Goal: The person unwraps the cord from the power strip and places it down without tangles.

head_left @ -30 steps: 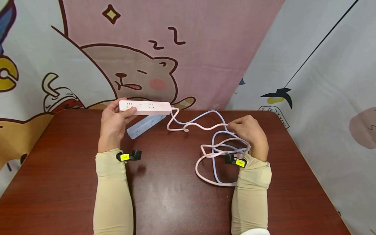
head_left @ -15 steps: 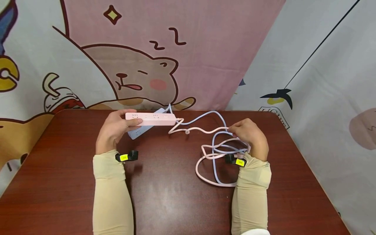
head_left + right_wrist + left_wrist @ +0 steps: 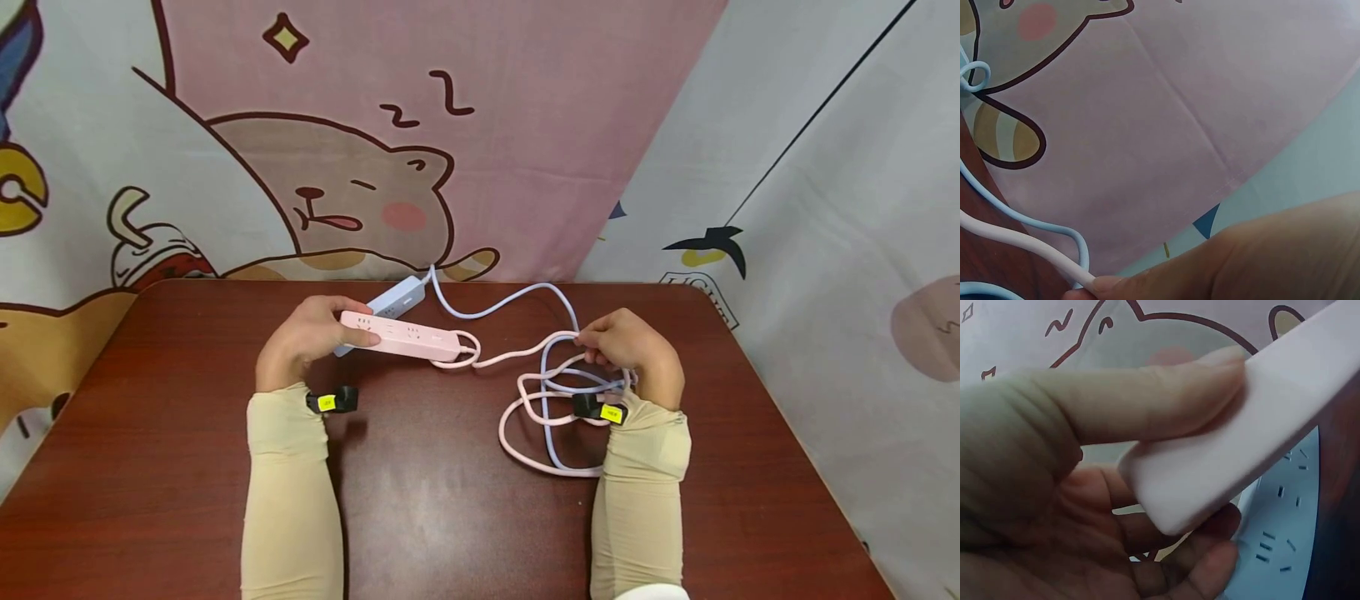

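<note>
My left hand grips the left end of a pink power strip, thumb on one face and fingers behind, as the left wrist view also shows. Behind and partly under it lies a blue power strip, its socket slots visible beyond my fingers. My right hand pinches the pink cord between thumb and fingertips. From the pink strip the cord makes a small loop, then runs to that hand. In the right wrist view the pink cord passes beside the blue cord.
Pink and blue cord coils overlap on the brown table below my right hand, partly hidden by the wrist. A cartoon-printed curtain hangs behind the table's far edge.
The pink power strip has come down and toward me, slightly right, and now slants. More of the blue strip's far end shows. My right hand has shifted slightly nearer while holding the cord.
</note>
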Demonstrator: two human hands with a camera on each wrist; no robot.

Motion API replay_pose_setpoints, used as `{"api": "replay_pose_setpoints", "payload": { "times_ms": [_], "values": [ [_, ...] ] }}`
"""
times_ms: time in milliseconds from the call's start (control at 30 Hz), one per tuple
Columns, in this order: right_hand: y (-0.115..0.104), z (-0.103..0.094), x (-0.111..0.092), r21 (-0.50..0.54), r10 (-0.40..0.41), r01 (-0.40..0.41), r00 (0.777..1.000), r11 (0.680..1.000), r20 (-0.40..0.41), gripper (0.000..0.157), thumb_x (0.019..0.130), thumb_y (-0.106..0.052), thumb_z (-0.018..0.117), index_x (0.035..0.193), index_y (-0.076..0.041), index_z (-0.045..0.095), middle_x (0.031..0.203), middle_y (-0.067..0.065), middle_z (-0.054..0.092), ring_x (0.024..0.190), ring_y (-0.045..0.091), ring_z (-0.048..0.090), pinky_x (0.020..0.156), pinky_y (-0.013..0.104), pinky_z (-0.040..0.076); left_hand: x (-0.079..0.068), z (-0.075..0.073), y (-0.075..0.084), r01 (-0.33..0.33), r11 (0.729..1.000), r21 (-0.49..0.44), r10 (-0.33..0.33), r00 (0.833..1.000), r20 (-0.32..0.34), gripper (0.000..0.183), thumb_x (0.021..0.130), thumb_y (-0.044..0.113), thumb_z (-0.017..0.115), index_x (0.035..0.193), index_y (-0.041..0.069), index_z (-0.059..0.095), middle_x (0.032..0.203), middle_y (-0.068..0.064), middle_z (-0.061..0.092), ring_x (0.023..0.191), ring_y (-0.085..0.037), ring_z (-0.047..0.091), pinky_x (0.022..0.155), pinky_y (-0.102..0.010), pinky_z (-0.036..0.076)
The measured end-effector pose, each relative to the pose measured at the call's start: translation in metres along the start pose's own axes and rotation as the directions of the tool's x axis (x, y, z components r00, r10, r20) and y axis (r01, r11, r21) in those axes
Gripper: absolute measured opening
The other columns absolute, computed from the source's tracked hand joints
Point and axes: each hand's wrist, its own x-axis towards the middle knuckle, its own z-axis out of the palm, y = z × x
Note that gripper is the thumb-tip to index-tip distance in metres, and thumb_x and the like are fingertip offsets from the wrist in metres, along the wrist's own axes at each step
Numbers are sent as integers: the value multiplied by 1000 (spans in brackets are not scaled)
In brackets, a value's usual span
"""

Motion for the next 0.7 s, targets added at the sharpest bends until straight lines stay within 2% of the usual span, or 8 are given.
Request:
{"api": "replay_pose_setpoints", "payload": {
  "times_ms": [167,367,500,700],
  "values": [
    [0,-1,0,-4,9,-9,1000,1000,-7,28,103,-10,55,114,12,68,67,-5,62,65,8,55,59,22,48,-3,0,3,-16,993,120,11,999,39,54,84,17,82,131,2,60,128,-20,60,112,-31,54,86,-33,45],
    [1,-2,0,-21,10,-10,1000,1000,-16,29,104,-12,52,114,12,67,71,-4,65,68,9,56,61,22,48,-9,4,12,-52,948,314,25,996,89,58,78,18,87,130,3,64,123,-20,64,104,-30,59,84,-34,50],
    [2,-2,0,-42,15,-16,1000,999,-15,28,104,-13,53,112,9,68,73,-3,65,69,10,56,61,23,47,-14,7,16,-47,923,381,18,997,78,56,77,17,87,128,3,68,120,-19,67,98,-28,61,80,-33,51],
    [0,-2,-1,-59,-4,4,1000,998,-8,28,105,-14,51,113,9,67,75,-1,66,70,11,56,62,23,48,-20,15,22,4,900,437,-29,998,50,43,76,9,85,116,4,71,109,-18,68,82,-25,63,64,-29,50]
  ]
}}
